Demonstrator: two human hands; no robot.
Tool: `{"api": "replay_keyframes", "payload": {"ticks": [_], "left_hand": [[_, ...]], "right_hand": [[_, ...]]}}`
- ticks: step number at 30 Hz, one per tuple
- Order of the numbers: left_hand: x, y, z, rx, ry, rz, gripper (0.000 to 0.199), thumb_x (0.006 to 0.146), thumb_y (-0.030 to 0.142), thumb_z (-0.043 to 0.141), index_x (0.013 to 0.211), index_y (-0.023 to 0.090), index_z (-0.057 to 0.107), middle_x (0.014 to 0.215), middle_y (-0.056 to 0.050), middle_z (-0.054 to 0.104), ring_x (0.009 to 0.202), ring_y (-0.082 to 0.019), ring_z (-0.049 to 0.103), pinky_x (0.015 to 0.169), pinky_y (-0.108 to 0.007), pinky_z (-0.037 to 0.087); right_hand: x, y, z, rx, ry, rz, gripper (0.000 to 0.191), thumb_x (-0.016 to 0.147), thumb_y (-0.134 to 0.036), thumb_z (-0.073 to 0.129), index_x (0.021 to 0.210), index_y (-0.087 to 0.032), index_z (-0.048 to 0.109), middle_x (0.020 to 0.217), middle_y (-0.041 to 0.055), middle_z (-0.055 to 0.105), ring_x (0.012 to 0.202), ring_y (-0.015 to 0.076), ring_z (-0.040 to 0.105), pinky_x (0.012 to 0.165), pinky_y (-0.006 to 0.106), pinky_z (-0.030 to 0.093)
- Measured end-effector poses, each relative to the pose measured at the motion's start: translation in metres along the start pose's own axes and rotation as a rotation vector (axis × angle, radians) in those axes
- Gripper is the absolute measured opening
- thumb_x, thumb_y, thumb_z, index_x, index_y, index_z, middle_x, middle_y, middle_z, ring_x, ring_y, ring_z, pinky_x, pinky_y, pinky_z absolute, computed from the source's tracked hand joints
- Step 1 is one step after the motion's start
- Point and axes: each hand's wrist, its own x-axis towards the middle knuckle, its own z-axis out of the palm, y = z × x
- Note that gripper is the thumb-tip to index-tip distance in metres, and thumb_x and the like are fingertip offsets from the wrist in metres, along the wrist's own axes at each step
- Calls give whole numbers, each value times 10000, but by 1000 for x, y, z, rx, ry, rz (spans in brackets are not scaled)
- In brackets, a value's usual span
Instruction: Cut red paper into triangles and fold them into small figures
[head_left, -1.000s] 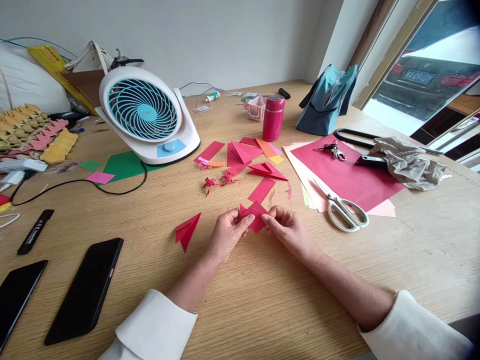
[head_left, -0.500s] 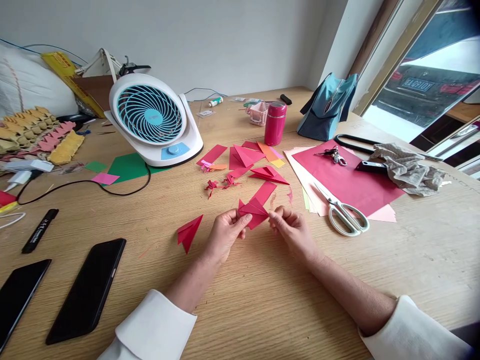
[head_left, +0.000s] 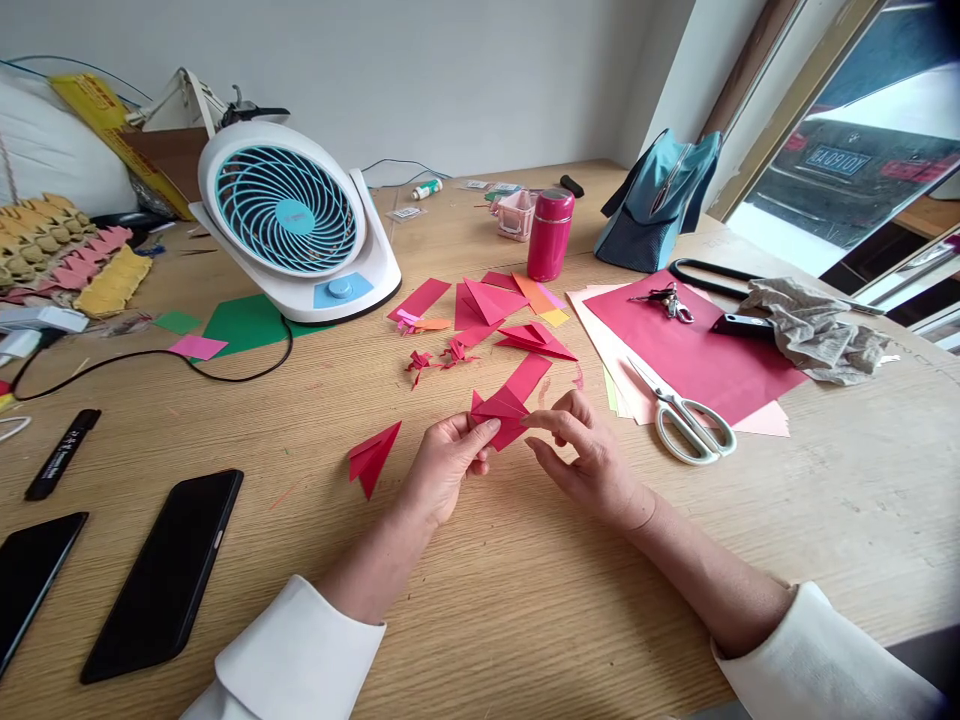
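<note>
My left hand (head_left: 452, 455) pinches a folded piece of red paper (head_left: 510, 412) between thumb and fingers, above the wooden table. At the paper's right corner is my right hand (head_left: 589, 455), thumb and index finger parted, the index fingertip at or against the paper's edge. A red folded paper piece (head_left: 375, 455) lies left of my left hand. Beyond my hands lie a flat red strip (head_left: 529, 374), another folded red piece (head_left: 537, 341) and two small twisted red paper figures (head_left: 457, 352).
A white fan (head_left: 300, 225) stands at the back left, a pink flask (head_left: 551, 235) at the back centre. White-handled scissors (head_left: 686, 415) lie on stacked paper sheets (head_left: 675, 340) to the right. Two black phones (head_left: 165, 575) and a marker (head_left: 63, 455) are on the left.
My right hand's thumb and index finger have come apart and shifted off the paper's corner, where they were pinched. My left hand keeps its hold. The view has shifted slightly.
</note>
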Motion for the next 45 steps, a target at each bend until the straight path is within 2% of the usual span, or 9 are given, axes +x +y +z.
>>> {"api": "replay_keyframes", "payload": {"ticks": [4,8,16,23,30,34,37,40,45], "left_hand": [[-4,2,2,49,-57,-5,392,612,393,855,847,120,700,680,26,573,530,-35,419,457,-155,366],[-5,4,2,53,-89,-30,378,612,388,856,829,126,692,673,32,565,533,-35,426,455,-150,367],[-6,10,0,101,-131,-41,380,608,414,859,783,129,680,612,37,562,539,-48,456,470,-149,405],[-6,10,-4,173,-165,-25,323,671,408,817,724,130,660,610,28,582,523,-46,481,487,-155,430],[-9,10,-2,279,-198,82,298,761,410,738,779,117,689,704,-27,662,578,-74,540,495,-173,451],[-10,10,0,352,-188,152,256,800,375,694,788,120,688,718,-36,673,584,-88,555,483,-183,465],[-10,8,1,429,-183,187,228,823,343,658,822,118,692,736,-43,678,595,-97,566,489,-191,487],[-11,4,1,516,-183,222,238,850,341,613,846,116,693,759,-54,682,621,-115,591,492,-200,504],[-17,2,6,668,-158,312,290,914,374,508,924,144,685,810,-71,682,685,-158,623,489,-224,514]], "right_hand": [[0,1,-1,-44,-65,-58,294,910,-108,571,1150,-258,650,890,44,473,801,185,504,659,318,460],[0,2,-2,-40,-28,-61,279,903,-124,605,1130,-271,672,903,48,472,820,187,509,675,327,471],[1,7,-2,84,18,-66,214,888,-131,645,1053,-263,679,1039,72,531,962,208,552,807,384,505],[3,7,-3,165,21,-35,164,881,-143,661,1008,-243,688,1043,73,533,970,205,547,800,372,507],[3,4,-1,305,60,152,18,886,-229,679,898,-215,678,1035,76,551,919,185,541,701,311,506],[2,7,4,438,79,281,83,875,-287,701,873,-214,661,971,60,571,911,179,555,710,298,499],[1,8,10,680,67,410,123,873,-312,707,863,-218,627,832,13,591,775,138,569,684,280,485],[1,7,15,886,93,503,189,827,-326,757,845,-212,607,781,-11,615,699,111,571,665,261,476],[1,7,18,911,121,560,290,753,-389,812,794,-202,594,730,-17,617,647,109,555,618,256,460]]}}
